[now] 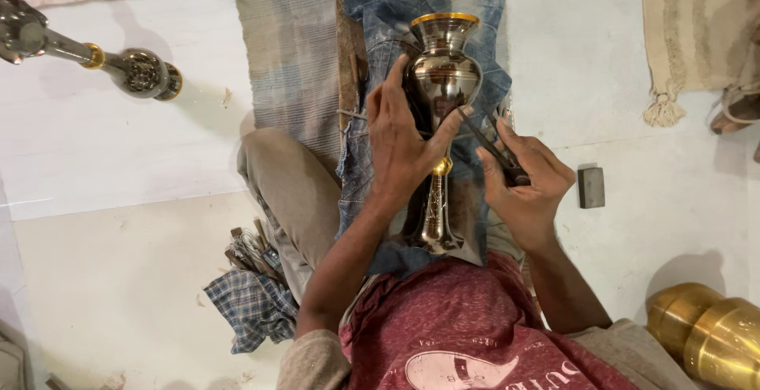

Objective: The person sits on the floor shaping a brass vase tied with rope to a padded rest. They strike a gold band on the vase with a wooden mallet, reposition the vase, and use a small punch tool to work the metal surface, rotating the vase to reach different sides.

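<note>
**Vase held by one hand, thin tool in the other**

The shiny metal vase (441,81) lies on the person's lap, on a blue denim cloth (380,18). Its long line runs straight away from the body. The gold-rimmed mouth is at the far end. The thin stem and foot point back at the red shirt (467,319).

The left hand (400,140) is wrapped around the round belly of the vase. The fingers lie on the near side and the thumb reaches across the front. It is closed on the vase and holds it firm.

The right hand (526,180) sits just beside the vase, on its other side. It is closed around a thin dark tool (487,140). The tip of the tool points up and in, toward the belly of the vase, and ends very near the left thumb. I cannot tell if the tip touches the metal.

So the vase is right between the two hands. The left hand is on it, and the right hand is a little way off to the side.

Past the right hand, a small dark block (590,187) lies on the pale floor (119,168), with bare floor around it. Two gold metal pieces (708,334) sit near the right elbow. Far out past the left hand lies another shiny metal piece (95,57). A checked rag (253,307) and some sticks lie by the left knee.
</note>
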